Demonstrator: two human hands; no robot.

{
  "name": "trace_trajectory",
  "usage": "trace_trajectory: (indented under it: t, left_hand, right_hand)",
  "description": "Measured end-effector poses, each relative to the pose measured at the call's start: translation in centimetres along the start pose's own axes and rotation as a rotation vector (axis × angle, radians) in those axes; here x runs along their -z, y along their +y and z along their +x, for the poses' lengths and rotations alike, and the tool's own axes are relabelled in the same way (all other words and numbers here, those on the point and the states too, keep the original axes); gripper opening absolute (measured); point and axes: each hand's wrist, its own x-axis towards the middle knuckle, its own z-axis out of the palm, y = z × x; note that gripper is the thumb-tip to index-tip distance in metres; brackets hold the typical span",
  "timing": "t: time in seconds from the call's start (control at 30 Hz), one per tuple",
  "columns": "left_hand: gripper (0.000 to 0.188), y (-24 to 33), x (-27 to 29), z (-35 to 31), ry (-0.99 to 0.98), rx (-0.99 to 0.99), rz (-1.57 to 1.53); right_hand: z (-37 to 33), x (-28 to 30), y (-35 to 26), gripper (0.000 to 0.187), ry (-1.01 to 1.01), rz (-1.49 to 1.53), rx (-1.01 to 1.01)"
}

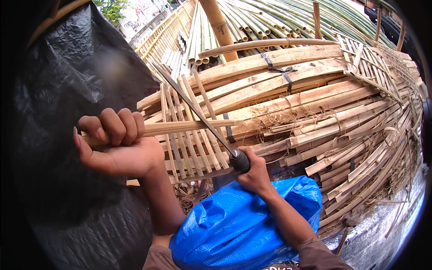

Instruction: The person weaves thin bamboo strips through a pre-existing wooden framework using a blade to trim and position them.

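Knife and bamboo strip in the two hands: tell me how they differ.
The knife is grey metal with a dark handle; the bamboo strip is pale tan.
The knife slants up and leftward from the right hand; the bamboo strip lies nearly level, pointing rightward from the left hand.
Both are long and narrow.

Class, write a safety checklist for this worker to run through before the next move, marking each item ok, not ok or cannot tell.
1. Left hand closed around the pale strip: ok.
2. Right hand closed on the knife's black handle: ok.
3. Left fingers clear of the blade: ok, they are well to its left.
4. Lap covered: ok, a blue sheet lies over it.
5. Hands gloved: not ok, both are bare.
6. Blade sharp: cannot tell.
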Motion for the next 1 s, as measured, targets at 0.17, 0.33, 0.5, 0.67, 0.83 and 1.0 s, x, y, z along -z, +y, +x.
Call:
trace_trajectory:
  t: [0.17, 0.33, 0.5, 0.67, 0.83, 1.0]
  left_hand:
    - [0.036, 0.6, 1.8, 0.4, -0.148, 0.079, -0.098]
    - [0.036, 0.1, 1.2, 0.1, -0.415, 0.154, -0.254]
    - [0.035, 0.9, 1.2, -0.6, -0.488, 0.158, -0.269]
    - [0.036, 1.6, 1.4, -0.7, -0.437, 0.148, -0.245]
    - [0.036, -0.1, -0.4, 0.1, -0.410, 0.131, -0.247]
    - [0.037, 0.2, -1.6, -1.0, -0.223, 0.089, -0.102]
  right_hand:
    - [0.4, 1.3, 2.4, 0.038, 0.059, -0.029, -0.111]
    - [0.5, 3.6, -0.5, 0.038, 0.014, -0.234, -0.139]
    - [-0.6, 2.1, -8.1, 0.038, -0.123, -0.025, 0.093]
    - [0.4, 2.4, 1.9, 0.034, 0.045, -0.204, -0.211]
    - [-1.7, 4.4, 9.5, 0.037, 0.158, -0.305, -0.288]
    - [-1.5, 3.2, 1.0, 0.043, 0.039, -0.110, -0.174]
